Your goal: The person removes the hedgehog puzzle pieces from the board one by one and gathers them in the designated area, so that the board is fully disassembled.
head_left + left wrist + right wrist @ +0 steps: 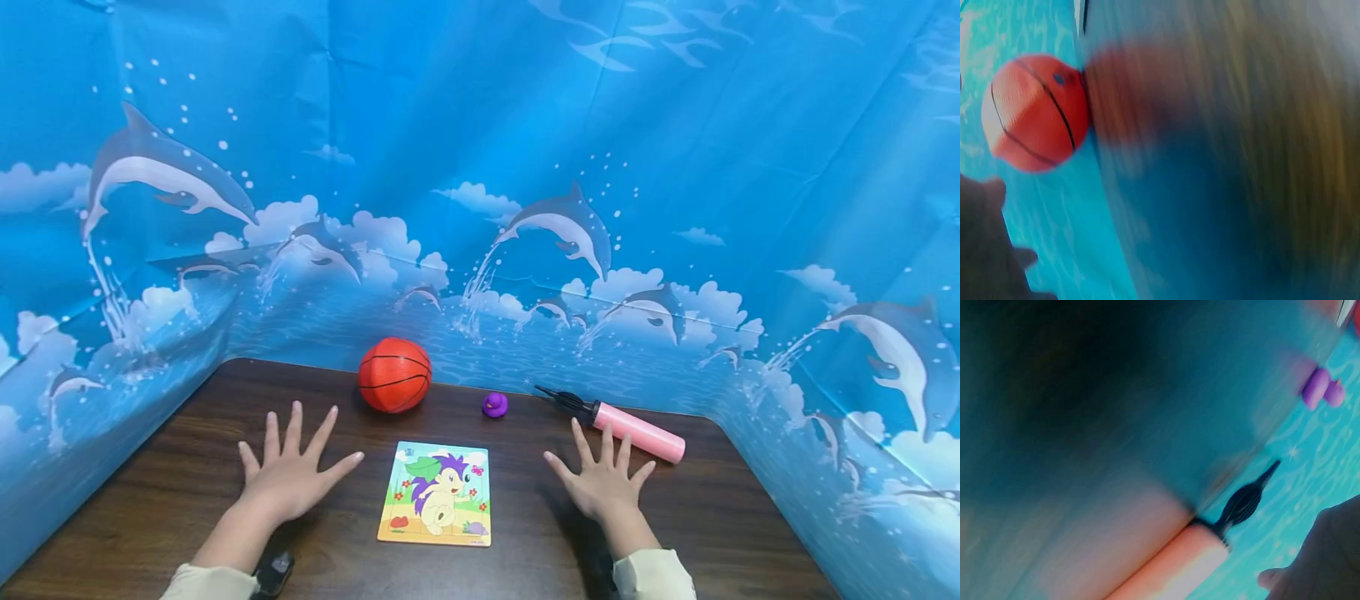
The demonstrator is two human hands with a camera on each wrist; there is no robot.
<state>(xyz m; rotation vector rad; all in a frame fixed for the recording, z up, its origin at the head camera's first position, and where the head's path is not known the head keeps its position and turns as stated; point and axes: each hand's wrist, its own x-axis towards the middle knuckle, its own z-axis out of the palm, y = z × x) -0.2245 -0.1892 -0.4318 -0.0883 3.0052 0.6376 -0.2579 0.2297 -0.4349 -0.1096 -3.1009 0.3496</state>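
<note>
Both hands lie flat on the dark wooden table (172, 483) with fingers spread and hold nothing. My left hand (292, 471) is left of a hedgehog picture puzzle (437, 493). My right hand (603, 475) is on the puzzle's right, its fingertips just short of a pink hand pump (630, 427) with a black nozzle. An orange toy basketball (394, 375) sits behind the puzzle, and a small purple duck (494, 405) stands to its right. The left wrist view is blurred and shows the basketball (1035, 112). The right wrist view is blurred too and shows the pump (1210, 550) and duck (1322, 387).
A blue dolphin-print sheet (525, 167) walls in the table at the back and both sides. A dark wrist-worn device (273, 573) shows at my left sleeve.
</note>
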